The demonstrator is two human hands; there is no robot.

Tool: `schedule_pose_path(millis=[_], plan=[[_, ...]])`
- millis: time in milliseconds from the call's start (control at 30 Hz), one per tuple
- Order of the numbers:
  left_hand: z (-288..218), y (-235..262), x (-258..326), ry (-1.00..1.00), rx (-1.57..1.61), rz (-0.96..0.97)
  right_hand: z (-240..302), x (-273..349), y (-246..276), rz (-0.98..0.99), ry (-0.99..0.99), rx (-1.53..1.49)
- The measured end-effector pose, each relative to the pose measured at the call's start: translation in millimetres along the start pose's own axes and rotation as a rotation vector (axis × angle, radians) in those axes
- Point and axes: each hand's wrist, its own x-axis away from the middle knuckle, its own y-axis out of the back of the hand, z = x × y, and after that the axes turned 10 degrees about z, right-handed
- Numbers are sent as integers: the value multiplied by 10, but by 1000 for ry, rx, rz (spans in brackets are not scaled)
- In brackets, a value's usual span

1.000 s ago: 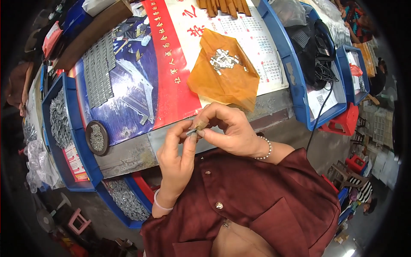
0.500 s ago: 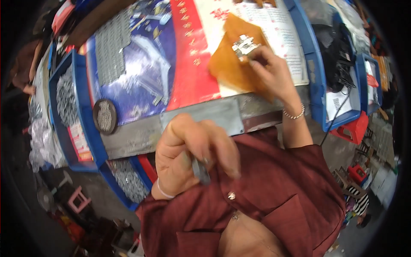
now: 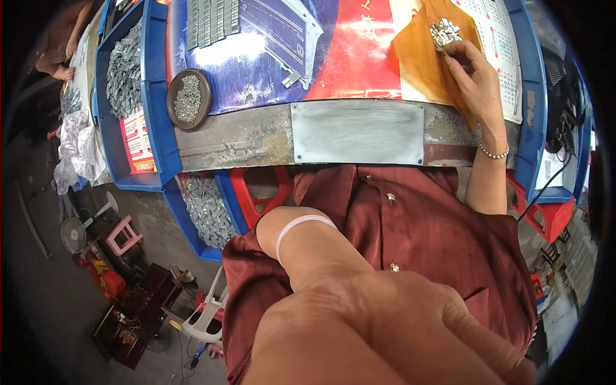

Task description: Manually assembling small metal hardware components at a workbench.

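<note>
My right hand (image 3: 476, 86) is over an orange-brown sheet (image 3: 414, 54) on the table. Its thumb and fingers come together at the near edge of a heap of small silver metal pieces (image 3: 444, 31); what they grip, if anything, is hidden. Very large and close, my left hand (image 3: 385, 321) is raised before my chest, back of the hand toward the view. Its fingers are mostly hidden, so what they do cannot be seen. Grey small parts (image 3: 213, 22) lie in tidy rows at the far left of the table.
A round dark dish (image 3: 171, 106) of tiny metal bits sits left. Blue bins (image 3: 157, 122) with grey parts flank the left side, another blue bin (image 3: 532, 96) the right. A pale metal plate (image 3: 359, 135) is fixed at the near edge. Red stools (image 3: 552, 215) stand below.
My left hand, which held a small dark grey piece, has come up close to the view, and its fingers are now hidden. My right hand stays by the metal pieces. The view has shifted.
</note>
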Motion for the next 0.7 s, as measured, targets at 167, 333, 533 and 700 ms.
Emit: schedule_pose_path(millis=[167, 333, 533, 700], plan=[[-8, 88, -34, -23, -77, -27, 71, 15, -15, -2, -6, 15], [129, 85, -54, -34, -143, -66, 20, 14, 10, -62, 50, -16], [-322, 240, 89, -34, -152, -30, 55, 93, 97, -35, 0, 76], [524, 544, -502, 160, -513, -175, 72, 61, 100, -44, 83, 117]])
